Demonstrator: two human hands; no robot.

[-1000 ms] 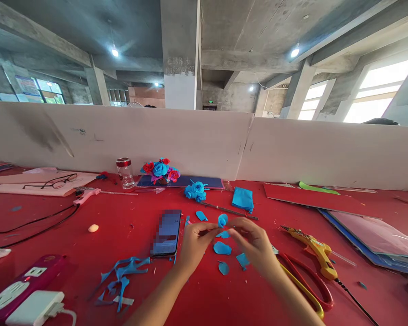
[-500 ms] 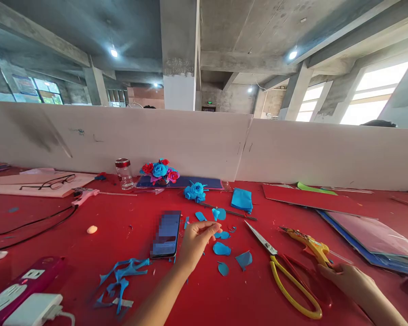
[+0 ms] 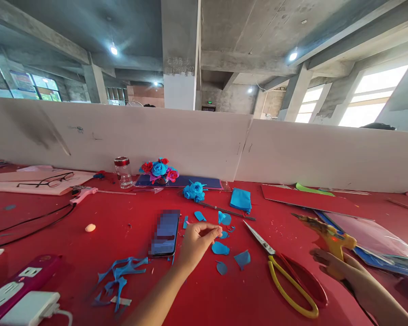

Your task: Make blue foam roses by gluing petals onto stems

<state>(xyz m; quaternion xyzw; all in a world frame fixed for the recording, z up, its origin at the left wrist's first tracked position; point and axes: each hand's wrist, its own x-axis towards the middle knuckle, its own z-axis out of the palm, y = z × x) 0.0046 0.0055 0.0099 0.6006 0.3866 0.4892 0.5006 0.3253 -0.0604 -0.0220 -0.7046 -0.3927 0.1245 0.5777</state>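
Left of the scissors, my left hand pinches the bud, while right of the scissors my right hand grips the gun, its nozzle pointing left and slightly away, well apart from the bud.

Runs open toward the near edge of the bench, between the left grip and the yellow-and-red scissors. Gets barred at bench level between there and the right grip, with its glue gun, by those scissors, passable over the top. Narrows just left of the left grip at the phone, then widens toward the left edge around a small beige lump. Meets blue scraps and the power strip toward the near left corner. Stops at the far edge against the upright partition, behind the jar and flower arrangement.
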